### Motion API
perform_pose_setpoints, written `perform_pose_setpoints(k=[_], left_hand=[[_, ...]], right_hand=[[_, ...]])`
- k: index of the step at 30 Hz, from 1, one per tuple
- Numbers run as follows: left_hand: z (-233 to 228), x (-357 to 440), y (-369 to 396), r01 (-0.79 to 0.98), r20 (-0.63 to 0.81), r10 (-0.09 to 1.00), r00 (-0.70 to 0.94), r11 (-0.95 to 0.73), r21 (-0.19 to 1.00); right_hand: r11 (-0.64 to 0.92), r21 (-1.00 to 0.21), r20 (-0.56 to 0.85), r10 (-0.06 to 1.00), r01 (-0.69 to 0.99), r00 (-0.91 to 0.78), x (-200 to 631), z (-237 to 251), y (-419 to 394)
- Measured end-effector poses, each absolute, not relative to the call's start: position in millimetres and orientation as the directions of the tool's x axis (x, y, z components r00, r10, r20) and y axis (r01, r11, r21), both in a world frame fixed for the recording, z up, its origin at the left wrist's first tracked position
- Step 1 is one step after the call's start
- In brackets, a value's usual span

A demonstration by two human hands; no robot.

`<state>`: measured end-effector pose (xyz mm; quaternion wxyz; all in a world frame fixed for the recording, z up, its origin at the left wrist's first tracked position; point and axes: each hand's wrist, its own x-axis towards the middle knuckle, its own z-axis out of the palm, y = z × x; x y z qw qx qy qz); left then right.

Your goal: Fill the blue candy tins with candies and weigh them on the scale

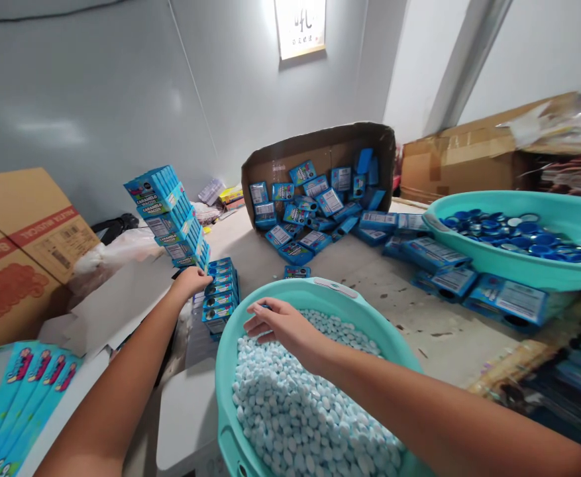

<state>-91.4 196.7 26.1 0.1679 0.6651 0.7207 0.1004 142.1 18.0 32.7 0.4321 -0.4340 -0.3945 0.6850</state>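
My left hand (191, 283) is at the left edge of a row of small blue candy boxes (219, 298) with round holes in their near faces. Its fingers are bent together against the boxes; what lies between the fingertips is hidden. Close behind it leans a tall stack of blue boxes (165, 215) printed "Caramelo Macizo". Over the turquoise basin (226, 351), my right hand (285, 328) hovers with its fingers loosely curved and apart. Pale blue-white candies (300, 411) fill much of this basin. A small dark patch shows by the right fingertips, too unclear to name.
A cardboard carton (320, 142) on its side spills blue boxes (315, 212) onto the table. At right, a second turquoise basin (509, 278) holds blue lids (523, 235). A large carton (22, 245) and printed blue cards (26, 404) stand left; a white container (191, 417) is beside the candy basin.
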Motion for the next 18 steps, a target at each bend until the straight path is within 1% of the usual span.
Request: perform_pose_setpoints(k=[4, 6, 8, 10, 13, 18], left_hand=[[28.0, -88.7, 191.3, 0.889, -0.068, 0.994, -0.087, 0.108, 0.446], [29.2, -87.2, 189.9, 0.855, -0.081, 0.99, -0.112, 0.138, 0.5], [29.3, -86.2, 189.3, 0.805, -0.133, 0.982, -0.135, 0.187, 0.562], [28.0, -85.8, 188.8, 0.744, -0.215, 0.966, -0.145, 0.25, 0.62], [24.4, -85.7, 187.4, 0.647, -0.323, 0.935, -0.145, 0.337, 0.684], [15.3, -82.5, 186.7, 0.482, -0.392, 0.91, -0.137, 0.407, 0.776]], right_hand=[[-0.314, -0.915, -0.245, 0.931, -0.254, -0.27, 142.3, 31.7, 17.9], [-0.315, -0.915, -0.243, 0.93, -0.254, -0.276, 141.9, 31.2, 18.0], [-0.315, -0.914, -0.243, 0.929, -0.254, -0.279, 141.3, 30.9, 18.3], [-0.321, -0.914, -0.251, 0.928, -0.248, -0.276, 140.9, 30.8, 18.7], [-0.324, -0.915, -0.257, 0.927, -0.24, -0.272, 140.9, 31.0, 18.8], [-0.319, -0.913, -0.248, 0.929, -0.254, -0.276, 141.0, 30.6, 17.3]])
